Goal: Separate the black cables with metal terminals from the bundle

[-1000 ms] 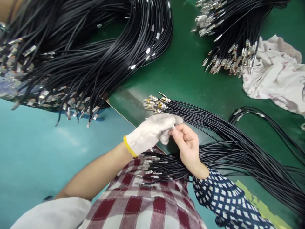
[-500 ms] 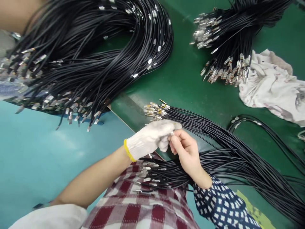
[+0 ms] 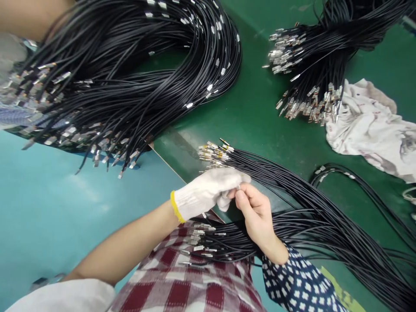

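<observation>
My left hand, in a white knit glove with a yellow cuff, is closed with its fingers curled, and what it holds is hidden. Against its fingertips, my bare right hand pinches a small silvery piece between thumb and forefinger. Whether that piece is joined to a cable does not show. Beyond the hands lies a bundle of black cables with metal ends, some marked yellow. Beneath my right hand, a second bundle of black cables reaches over the table edge, its silvery ends near the checked apron.
A large looped heap of black cables fills the far left, its ends hanging over the edge. More cables lie at the back right, beside a crumpled white cloth. Part of another person's arm shows at top left.
The view has shifted slightly. Both hands stay together, and the right fingers have turned a little around the small silvery piece.
</observation>
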Demonstrator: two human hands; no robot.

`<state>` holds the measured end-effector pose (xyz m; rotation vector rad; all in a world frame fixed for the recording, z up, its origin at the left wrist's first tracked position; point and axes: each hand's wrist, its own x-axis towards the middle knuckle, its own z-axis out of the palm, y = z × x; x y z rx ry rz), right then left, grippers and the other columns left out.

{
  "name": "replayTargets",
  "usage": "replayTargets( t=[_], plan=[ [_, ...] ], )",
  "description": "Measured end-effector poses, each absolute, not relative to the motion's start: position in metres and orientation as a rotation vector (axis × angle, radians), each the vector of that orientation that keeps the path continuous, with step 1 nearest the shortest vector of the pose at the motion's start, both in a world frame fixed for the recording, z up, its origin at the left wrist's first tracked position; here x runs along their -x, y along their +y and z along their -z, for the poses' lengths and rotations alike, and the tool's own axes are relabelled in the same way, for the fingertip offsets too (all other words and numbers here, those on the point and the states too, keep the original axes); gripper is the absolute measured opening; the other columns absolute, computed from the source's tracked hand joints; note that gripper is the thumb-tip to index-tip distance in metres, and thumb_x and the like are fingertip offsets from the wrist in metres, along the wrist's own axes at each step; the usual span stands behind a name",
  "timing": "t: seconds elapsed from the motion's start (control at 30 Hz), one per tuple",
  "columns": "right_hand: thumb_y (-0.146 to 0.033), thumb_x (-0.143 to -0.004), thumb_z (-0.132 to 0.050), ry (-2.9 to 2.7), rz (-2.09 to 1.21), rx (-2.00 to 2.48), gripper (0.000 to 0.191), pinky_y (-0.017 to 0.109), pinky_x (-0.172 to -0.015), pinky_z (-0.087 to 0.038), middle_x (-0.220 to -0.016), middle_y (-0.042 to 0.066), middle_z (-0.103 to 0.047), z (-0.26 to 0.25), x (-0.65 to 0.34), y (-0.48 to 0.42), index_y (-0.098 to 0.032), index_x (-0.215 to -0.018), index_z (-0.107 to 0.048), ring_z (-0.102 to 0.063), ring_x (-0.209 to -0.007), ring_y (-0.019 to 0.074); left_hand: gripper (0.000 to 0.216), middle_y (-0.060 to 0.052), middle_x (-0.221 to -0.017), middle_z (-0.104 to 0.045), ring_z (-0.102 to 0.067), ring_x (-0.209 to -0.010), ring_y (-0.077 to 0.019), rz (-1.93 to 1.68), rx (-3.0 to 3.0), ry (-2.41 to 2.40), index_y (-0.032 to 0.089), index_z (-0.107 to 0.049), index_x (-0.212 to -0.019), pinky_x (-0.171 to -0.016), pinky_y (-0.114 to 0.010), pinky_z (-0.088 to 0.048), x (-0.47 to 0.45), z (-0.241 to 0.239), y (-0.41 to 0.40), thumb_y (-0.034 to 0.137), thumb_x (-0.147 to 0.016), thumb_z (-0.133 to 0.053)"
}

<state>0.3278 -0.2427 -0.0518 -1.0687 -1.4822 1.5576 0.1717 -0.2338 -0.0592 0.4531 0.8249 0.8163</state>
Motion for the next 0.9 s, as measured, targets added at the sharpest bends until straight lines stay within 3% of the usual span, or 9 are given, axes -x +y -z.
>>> replayTargets(
  t=[0.17,0.27,0.43,0.63,0.9],
  plan=[
    [-0.036,-0.097,-0.056,-1.509,-1.455,1.095,0.029,0.026,-0.061,-0.050,-0.067,0.001,-0.064,0.049,-0.323,-0.241,-0.020,-0.075,-0.066,-0.059,-0.064,0.0157,0.040,0.005,-0.059,-0.050,-0.041,-0.042,-0.0043,-0.810,-0.434,0.811,0.015,-0.067,-0.100,-0.041,-0.017,-0.035,-0.173,0.054,-0.233,0.049,-0.078,-0.073],
    [-0.037,-0.096,-0.057,-1.500,-1.452,1.101,0.030,0.026,-0.059,-0.050,-0.067,0.002,-0.064,0.049,-0.323,-0.242,-0.020,-0.074,-0.066,-0.060,-0.063,0.0160,0.036,0.006,-0.055,-0.048,-0.041,-0.042,-0.0049,-0.788,-0.425,0.826,0.015,-0.065,-0.087,-0.041,-0.018,-0.033,-0.175,0.049,-0.232,0.048,-0.077,-0.075],
    [-0.036,-0.095,-0.059,-1.431,-1.511,1.114,0.029,0.027,-0.062,-0.048,-0.059,-0.003,-0.051,0.052,-0.324,-0.243,-0.020,-0.072,-0.067,-0.050,-0.056,0.0133,0.046,0.006,-0.049,-0.042,-0.039,-0.040,-0.0051,-0.775,-0.520,0.853,0.017,-0.049,-0.061,-0.041,-0.020,-0.030,-0.175,0.041,-0.231,0.054,-0.078,-0.071],
    [-0.043,-0.095,-0.058,-1.332,-1.629,1.137,0.031,0.027,-0.057,-0.044,-0.055,-0.006,-0.037,0.055,-0.323,-0.243,-0.019,-0.076,-0.067,-0.027,-0.048,0.0104,0.046,0.006,-0.045,-0.042,-0.039,-0.037,-0.0052,-0.781,-0.495,0.874,0.018,-0.047,-0.057,-0.039,-0.020,-0.031,-0.177,0.047,-0.230,0.051,-0.079,-0.069],
    [-0.046,-0.095,-0.057,-1.297,-1.714,1.068,0.031,0.024,-0.046,-0.027,-0.058,-0.005,-0.038,0.054,-0.324,-0.242,-0.019,-0.082,-0.064,-0.027,-0.050,0.0102,0.035,0.005,-0.050,-0.045,-0.040,-0.040,-0.0056,-0.797,-0.297,0.776,0.015,-0.055,-0.066,-0.039,-0.018,-0.034,-0.177,0.053,-0.230,0.044,-0.083,-0.068]
  ],
)
